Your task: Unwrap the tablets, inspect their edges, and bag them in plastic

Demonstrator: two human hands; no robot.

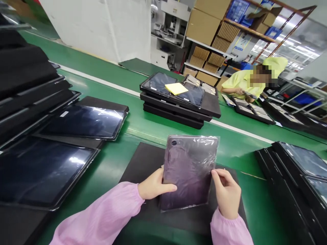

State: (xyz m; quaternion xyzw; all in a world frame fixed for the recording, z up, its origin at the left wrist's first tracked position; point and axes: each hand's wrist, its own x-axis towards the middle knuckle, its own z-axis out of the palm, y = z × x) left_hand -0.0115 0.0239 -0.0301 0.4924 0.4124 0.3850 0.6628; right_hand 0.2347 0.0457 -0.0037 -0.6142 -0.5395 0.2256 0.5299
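The left hand (153,185) is closed firmly on a tablet (189,173) by its left edge, thumb flat across the back cover, fingers hidden behind. The right hand (228,190) pinches clear film (217,144) at the tablet's right edge, thumb against forefinger with no visible gap. The tablet is tipped up in portrait, its camera lens (174,143) at the upper left, above the middle of a black pad (143,163); whether its lower edge touches the pad I cannot tell. Its top reaches, in this view, past the pad's far edge

The film already covers all of the back that shows, wrinkled on the right and jutting past the top right corner. What seems left is that loose right margin; the hidden face cannot be judged, nor whether the film is going on or coming off

The pad lies on a green table (114,160). Off its left edge, two film-covered screens (87,119) lie face up near a tall black stack (25,81). Past its far edge, stacked black trays (176,115) bear more tablets (158,83) and a yellow sheet (176,88). Off its right edge stand further trays (281,180). Beyond, a co-worker in yellow (240,80) handles something too small to tell
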